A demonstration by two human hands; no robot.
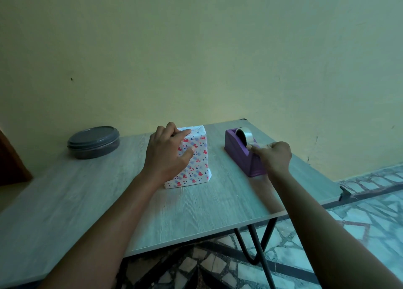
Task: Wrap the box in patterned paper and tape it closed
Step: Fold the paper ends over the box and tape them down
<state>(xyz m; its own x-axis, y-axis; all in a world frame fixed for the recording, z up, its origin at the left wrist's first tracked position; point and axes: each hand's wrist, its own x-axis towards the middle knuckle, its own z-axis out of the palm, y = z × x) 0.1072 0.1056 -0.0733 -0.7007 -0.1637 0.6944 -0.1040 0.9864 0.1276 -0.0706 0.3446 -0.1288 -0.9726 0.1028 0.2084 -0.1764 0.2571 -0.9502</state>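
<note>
A box point(197, 158) wrapped in white paper with red and blue hearts stands upright in the middle of the wooden table point(196, 212). My left hand point(168, 151) rests on its left side and top edge, fingers pressing the folded paper down. To the right stands a purple tape dispenser point(237, 149) with a roll of clear tape point(245, 135). My right hand point(273, 156) is at the dispenser's front end, thumb and forefinger pinching the free end of the tape point(254, 145).
A round dark-grey lidded container point(93, 142) sits at the table's back left. A yellow wall runs right behind the table. The table's right edge drops off to a mosaic stone floor point(359, 212); black metal legs point(257, 245) show under the front edge.
</note>
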